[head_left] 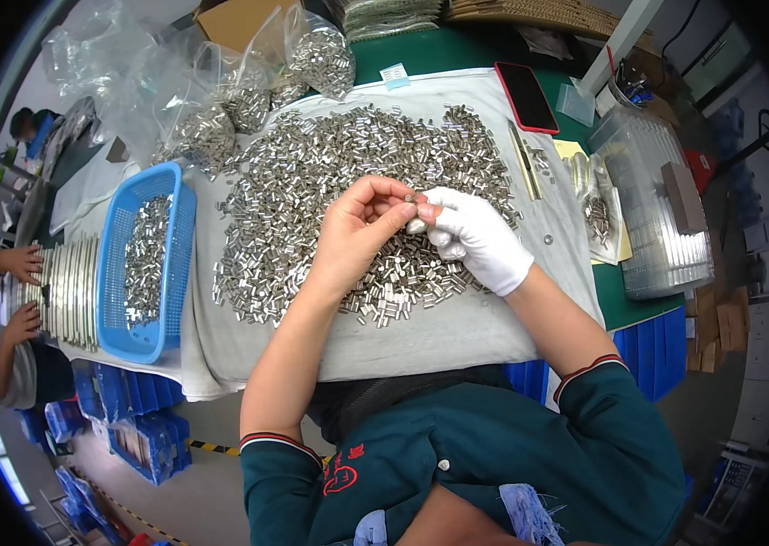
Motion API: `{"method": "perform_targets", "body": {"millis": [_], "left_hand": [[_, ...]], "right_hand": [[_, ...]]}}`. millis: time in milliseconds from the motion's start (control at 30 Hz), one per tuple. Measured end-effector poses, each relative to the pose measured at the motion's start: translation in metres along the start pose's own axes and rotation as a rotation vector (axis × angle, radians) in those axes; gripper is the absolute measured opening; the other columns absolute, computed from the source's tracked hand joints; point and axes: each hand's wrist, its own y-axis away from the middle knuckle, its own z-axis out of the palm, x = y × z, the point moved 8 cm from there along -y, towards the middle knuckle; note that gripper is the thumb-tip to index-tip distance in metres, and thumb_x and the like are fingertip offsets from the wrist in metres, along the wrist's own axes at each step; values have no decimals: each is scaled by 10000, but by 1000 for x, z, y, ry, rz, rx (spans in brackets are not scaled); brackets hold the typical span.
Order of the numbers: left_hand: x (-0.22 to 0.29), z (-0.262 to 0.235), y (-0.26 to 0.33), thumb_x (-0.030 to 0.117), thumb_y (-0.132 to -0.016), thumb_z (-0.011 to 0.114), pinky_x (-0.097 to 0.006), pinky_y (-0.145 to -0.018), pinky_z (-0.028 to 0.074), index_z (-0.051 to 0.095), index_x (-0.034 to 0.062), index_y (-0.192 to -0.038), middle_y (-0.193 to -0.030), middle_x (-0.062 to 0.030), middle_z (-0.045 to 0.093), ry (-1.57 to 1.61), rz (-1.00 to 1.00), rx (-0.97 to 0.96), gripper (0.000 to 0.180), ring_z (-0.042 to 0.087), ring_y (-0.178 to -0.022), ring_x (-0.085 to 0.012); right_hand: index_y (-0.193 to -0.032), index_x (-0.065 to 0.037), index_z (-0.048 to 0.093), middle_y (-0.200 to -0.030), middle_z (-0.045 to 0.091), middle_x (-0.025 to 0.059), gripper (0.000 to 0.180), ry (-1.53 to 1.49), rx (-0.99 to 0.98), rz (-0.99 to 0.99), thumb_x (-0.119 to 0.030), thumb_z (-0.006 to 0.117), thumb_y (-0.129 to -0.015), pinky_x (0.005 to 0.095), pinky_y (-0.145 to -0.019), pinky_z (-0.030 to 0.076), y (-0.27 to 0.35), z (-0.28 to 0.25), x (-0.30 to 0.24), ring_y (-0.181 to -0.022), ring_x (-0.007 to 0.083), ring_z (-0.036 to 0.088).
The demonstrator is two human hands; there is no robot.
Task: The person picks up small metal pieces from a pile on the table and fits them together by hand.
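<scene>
A wide heap of small shiny metal cylinders (303, 173) covers the pale cloth (257, 350) in front of me. Over its middle, my bare left hand (362, 227) pinches a small metal cylinder (411, 197) between thumb and fingertips. My right hand (475, 235), in a white glove with the thumb tip bare, meets it there, its fingers curled and closed at the same piece. More metal pieces may sit in the gloved fingers, but they are largely hidden.
A blue plastic basket (175, 264) of cylinders stands left; clear bags (321, 59) of them lie behind. At right are a red-edged phone (526, 97), tweezers (525, 164) and stacked clear trays (648, 205). Another person's hands (20, 264) touch stacked plates (75, 291) at far left.
</scene>
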Motion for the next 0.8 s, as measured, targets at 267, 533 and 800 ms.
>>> {"method": "perform_targets", "body": {"millis": [267,533,800], "left_hand": [[-1,0,0,104,-794,626,-172,-636,414,572,32,-919,-790,10,577,-78,20,2,154,502,-688,-34],[26,3,5,78,-730,663,-197,-550,417,564,34,-858,-752,-13,526,-577,281,75,168,496,-605,-62],[33,13,8,120,-691,691,-232,-538,416,570,43,-881,-751,-30,517,-667,333,-25,238,489,-589,-102]], "right_hand": [[-903,-65,576,-706,525,-50,233,84,37,-58,-290,549,-844,144,-440,292,1,-1,-4,-542,-5,394],[-820,-70,586,-624,479,-53,242,215,85,-32,-310,556,-835,153,-437,294,2,-5,-6,-519,1,386],[-783,-73,564,-625,482,-40,240,190,39,6,-307,551,-837,150,-409,288,-1,-3,1,-479,4,373]]}}
